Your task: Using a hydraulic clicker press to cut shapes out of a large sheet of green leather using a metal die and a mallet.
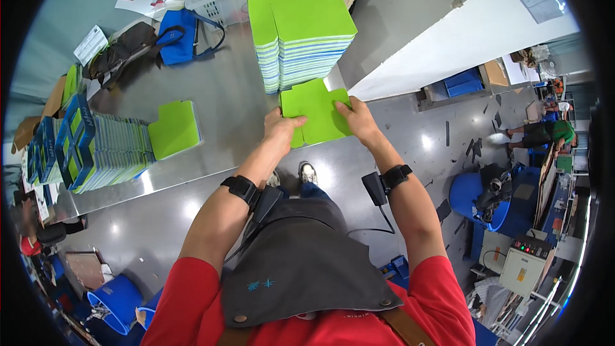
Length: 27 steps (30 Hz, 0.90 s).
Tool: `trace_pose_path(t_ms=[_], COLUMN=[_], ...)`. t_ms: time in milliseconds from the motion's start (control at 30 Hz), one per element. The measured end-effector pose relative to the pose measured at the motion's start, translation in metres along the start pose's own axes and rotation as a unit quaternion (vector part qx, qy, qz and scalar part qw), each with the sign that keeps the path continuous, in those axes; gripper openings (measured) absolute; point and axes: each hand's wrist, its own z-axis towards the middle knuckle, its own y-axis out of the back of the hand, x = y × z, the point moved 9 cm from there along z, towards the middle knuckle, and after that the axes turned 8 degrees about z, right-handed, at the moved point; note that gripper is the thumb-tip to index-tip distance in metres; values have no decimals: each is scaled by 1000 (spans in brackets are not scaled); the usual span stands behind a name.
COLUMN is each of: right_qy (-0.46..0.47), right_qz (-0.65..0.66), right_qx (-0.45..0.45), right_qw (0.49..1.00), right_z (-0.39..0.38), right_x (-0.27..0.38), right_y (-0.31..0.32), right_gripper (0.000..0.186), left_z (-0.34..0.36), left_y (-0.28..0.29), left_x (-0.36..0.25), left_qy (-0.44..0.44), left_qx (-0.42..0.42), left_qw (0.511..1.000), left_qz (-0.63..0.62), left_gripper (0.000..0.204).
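Observation:
Between my hands is a bright green tabbed panel (320, 112) at the table's right front corner; whether it is one sheet or several cannot be made out. My left hand (280, 131) closes on its left edge, thumb on top. My right hand (360, 119) grips its right edge, with the thumb also on the upper face. Just beyond stands a tall stack of similar panels (307, 16), green on top with white, blue and green layered edges. Farther left, a low pile of green panels (174, 129) lies on the metal table (221, 109).
Left of the low pile, a long row of panels (118, 144) stands with blue frames (77, 141). A blue bag (178, 37) and dark bag (122, 54) lie behind. A clear plastic basket (221, 9) stands at the back. A white-sided partition (461, 32) rises at right.

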Motion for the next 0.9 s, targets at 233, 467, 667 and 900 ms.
trace_pose_path(t_ms=[233,467,667,900], right_qy=[-41,-22,-10,0], right_qz=[-63,-60,-79,-108], right_qx=[4,28,6,-8], right_qw=[997,998,997,994], right_z=[22,15,15,15], right_x=[-31,-17,-21,-16], right_y=[-2,0,4,-2], right_gripper=[50,46,44,42], left_z=[10,8,2,-1], left_y=[6,11,0,28], left_x=[14,20,6,7], left_qy=[3,-41,-18,-32], left_qx=[-64,-85,-71,-216], left_qw=[996,993,994,950], left_qz=[68,77,85,225], left_gripper=[35,37,38,28])
